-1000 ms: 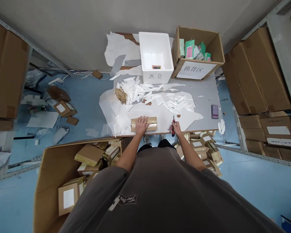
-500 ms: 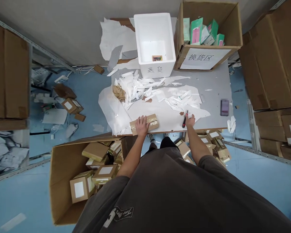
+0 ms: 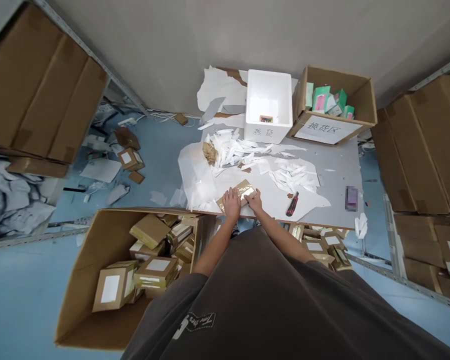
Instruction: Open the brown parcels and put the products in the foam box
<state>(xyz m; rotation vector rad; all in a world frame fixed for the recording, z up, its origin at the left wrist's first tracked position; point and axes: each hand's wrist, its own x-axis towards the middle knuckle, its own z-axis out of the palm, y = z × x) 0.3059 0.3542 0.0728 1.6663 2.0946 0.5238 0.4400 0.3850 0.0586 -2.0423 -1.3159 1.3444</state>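
Note:
A small taped cardboard box [image 3: 245, 188] lies at an angle near the front edge of the table. My left hand [image 3: 231, 203] is closed over its left part, the fingers across the top. At its right end, my right hand [image 3: 254, 201] grips the edge with thumb and fingers. To the right, a red and black utility knife [image 3: 292, 204] rests on the white paper, with neither hand touching it. Torn white paper strips [image 3: 228, 147] lie in a heap beyond the box.
Toward the back stand a white foam box [image 3: 269, 132] and a cardboard carton [image 3: 328, 131] of green boxes. A phone [image 3: 351, 198] is at the table's right. By my left side, a large carton [image 3: 78, 280] holds several parcels; shelves flank both sides.
My right hand has let go of the utility knife, leaving it on the table, and has moved left onto the box. The box has turned somewhat. The head view has shifted.

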